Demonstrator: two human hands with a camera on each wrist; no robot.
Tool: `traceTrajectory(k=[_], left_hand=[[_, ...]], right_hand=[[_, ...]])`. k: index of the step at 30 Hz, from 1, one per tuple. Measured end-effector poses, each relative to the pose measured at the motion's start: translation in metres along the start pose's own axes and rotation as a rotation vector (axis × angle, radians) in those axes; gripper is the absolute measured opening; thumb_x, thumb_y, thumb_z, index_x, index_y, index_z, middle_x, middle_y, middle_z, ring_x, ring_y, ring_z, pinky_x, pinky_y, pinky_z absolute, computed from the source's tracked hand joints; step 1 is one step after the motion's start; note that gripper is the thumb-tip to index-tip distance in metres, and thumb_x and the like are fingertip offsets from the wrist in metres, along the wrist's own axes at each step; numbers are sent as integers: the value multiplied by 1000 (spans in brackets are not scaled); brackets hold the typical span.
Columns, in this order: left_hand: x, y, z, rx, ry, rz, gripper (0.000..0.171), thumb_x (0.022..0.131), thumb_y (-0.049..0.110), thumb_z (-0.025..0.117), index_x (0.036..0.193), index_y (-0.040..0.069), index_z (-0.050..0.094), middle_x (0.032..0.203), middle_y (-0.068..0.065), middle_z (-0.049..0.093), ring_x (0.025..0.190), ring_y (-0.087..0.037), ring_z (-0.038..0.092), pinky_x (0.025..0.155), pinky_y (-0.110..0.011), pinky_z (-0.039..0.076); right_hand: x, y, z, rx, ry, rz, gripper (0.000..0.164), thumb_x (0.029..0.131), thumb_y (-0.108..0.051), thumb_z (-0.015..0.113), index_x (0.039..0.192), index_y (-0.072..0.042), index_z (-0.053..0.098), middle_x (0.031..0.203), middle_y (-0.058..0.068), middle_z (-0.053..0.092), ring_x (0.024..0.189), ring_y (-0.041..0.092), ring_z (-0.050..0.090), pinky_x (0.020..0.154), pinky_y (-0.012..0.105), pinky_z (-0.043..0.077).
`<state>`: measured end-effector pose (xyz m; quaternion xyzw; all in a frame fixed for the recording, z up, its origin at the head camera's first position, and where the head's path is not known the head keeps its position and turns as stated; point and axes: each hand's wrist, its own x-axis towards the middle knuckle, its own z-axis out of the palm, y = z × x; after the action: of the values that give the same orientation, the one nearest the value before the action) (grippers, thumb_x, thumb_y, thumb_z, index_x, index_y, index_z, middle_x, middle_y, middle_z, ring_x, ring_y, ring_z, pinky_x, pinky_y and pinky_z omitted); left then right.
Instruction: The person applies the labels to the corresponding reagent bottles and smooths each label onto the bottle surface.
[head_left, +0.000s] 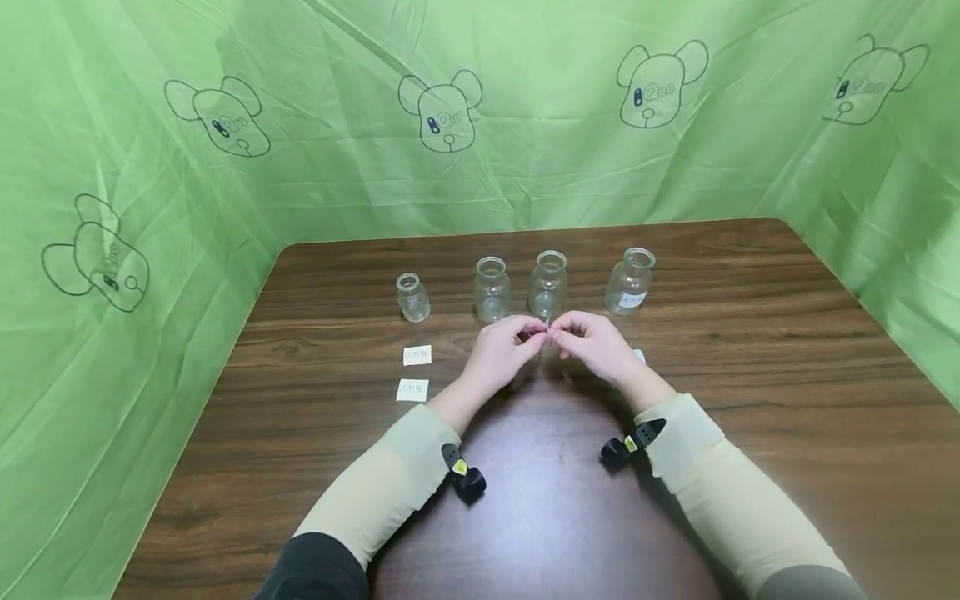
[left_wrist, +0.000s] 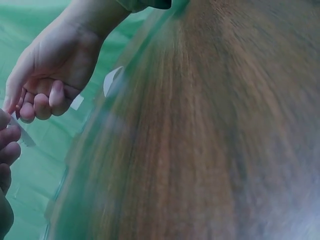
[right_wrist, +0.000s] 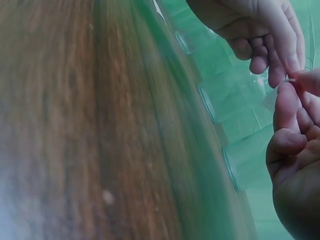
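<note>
On the left of our dark brown wooden worktop lies a small white paper label with faint writing. Nearer to us lies a second white paper label. Behind them stands a small clear glass jar, and next comes a bigger clear glass jar.

Our left hand is in front of that bigger jar. Its grip is closed to a tight pinch: thumb and fingertip hold one edge of a thin pale slip. The slip is in the air between our two hands, in front of a clear round glass jar. It looks like we are picking at its edge.

To do this well, we should keep the left pinch still and let only the right side work. We should go slowly and pull gently, because a thin slip can bend, tear or stick to our skin. Touching just the edges should keep it flat.

Our right hand pinches too, thumb to fingertip, right against the left one. We cannot tell how much of the slip its grip has. Farther right stands a clear glass jar with a white label; we should keep our elbows low and knuckles off the jars.
</note>
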<state>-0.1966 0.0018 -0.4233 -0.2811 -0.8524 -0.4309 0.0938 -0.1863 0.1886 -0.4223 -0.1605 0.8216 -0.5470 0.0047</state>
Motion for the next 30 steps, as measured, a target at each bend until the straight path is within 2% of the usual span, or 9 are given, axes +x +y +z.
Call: traceTrajectory(k=[6,10,13,18,30], left_hand=[[1,-2,1,-69,-16,-23,15,88,21,66,98,12,69,89,5,69,78,-6,59,71,-21,47],[2,-6,3,-135,-3,-36,13,87,20,67,96,10,68,86,4,68,76,-7,59,70,-21,47],[2,-6,3,-171,6,-53,13,87,20,67,94,10,67,85,3,67,77,-7,59,71,-22,47],[1,-6,4,-181,2,-83,10,87,21,67,92,12,66,84,4,66,77,-7,58,71,-23,47],[-1,-9,6,-209,-33,-126,14,87,21,67,97,11,68,90,3,68,81,-6,60,75,-22,48]], right_hand=[[-1,0,0,52,-11,10,12,88,-7,64,94,3,64,83,18,63,65,13,57,64,23,47],[-6,-16,-1,40,-24,-15,12,87,-1,63,95,7,63,81,16,63,64,12,57,63,23,47],[-9,-29,-2,7,-29,-23,12,87,-1,62,95,8,63,82,16,63,66,18,58,63,22,46],[-10,-34,-3,-13,-37,-7,13,89,-2,61,96,9,63,86,20,64,72,29,59,65,23,48],[-10,-33,-4,-34,-58,1,14,90,-5,61,97,6,64,87,20,65,70,22,59,66,24,47]])
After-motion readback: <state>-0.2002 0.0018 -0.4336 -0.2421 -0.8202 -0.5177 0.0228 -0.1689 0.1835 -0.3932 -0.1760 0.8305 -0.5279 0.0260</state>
